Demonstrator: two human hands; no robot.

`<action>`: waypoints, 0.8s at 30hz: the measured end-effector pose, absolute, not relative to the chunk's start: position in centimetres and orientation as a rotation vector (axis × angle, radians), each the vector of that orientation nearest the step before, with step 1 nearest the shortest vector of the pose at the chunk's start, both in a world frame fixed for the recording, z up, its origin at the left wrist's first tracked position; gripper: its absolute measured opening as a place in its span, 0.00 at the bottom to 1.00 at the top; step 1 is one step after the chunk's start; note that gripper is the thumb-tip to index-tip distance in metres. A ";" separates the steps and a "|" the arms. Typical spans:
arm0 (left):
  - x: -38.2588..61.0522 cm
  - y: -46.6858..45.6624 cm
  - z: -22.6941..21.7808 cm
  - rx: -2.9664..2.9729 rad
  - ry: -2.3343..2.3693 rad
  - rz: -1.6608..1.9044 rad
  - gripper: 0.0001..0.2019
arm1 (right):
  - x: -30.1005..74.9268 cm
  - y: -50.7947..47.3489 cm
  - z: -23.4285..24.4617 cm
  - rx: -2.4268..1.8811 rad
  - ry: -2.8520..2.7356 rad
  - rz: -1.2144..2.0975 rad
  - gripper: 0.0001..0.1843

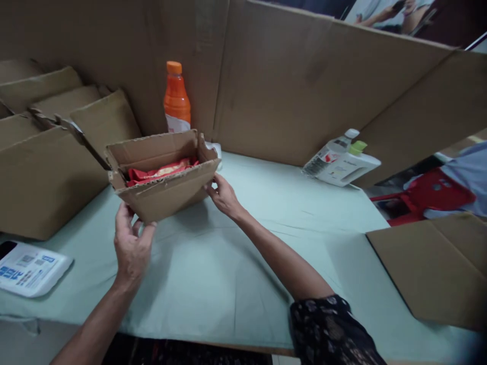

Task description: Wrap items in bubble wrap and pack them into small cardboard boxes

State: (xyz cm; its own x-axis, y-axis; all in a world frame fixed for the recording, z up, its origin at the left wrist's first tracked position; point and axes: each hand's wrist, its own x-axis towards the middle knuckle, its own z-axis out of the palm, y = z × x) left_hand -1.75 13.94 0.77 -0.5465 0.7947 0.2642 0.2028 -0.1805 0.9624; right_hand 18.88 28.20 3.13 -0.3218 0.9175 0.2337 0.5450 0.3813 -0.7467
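Observation:
Between my two hands is a small open-topped cardboard box (171, 195), tilted and held just over the pale green cloth. Inside it lies a red packet (163, 171), most of it hidden by the box walls. My left hand (133, 241) grips the lower left corner, thumb in front and fingers round the side. At the right end, my right hand (223, 195) holds the lower edge with thumb and fingers. Right behind the box stands an orange bottle (177, 99) with an orange cap, its base hidden.
Larger cardboard boxes (34, 177) crowd the left. A white printed pack (34, 268) lies front left. A clear bottle (329, 154) and a white jug (348, 167) lean at the back right. Cardboard (437, 268) and a red chair (437, 195) are on the right. A tall cardboard wall (297, 81) closes the back.

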 end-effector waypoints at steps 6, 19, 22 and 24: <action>-2.1 17.0 -0.2 1.183 1.673 1.806 0.44 | 12.0 32.0 1.7 -1.418 -2.031 0.684 0.27; -6.9 26.3 -2.5 1.193 1.937 1.891 0.45 | 1.4 36.0 -0.8 -1.200 -2.261 0.703 0.44; -8.0 29.0 -2.9 1.190 1.949 1.884 0.43 | 0.1 37.0 -1.0 -1.161 -2.326 0.691 0.46; -8.6 30.3 -3.4 1.188 1.945 1.870 0.40 | -0.4 37.7 -1.1 -1.144 -2.371 0.665 0.44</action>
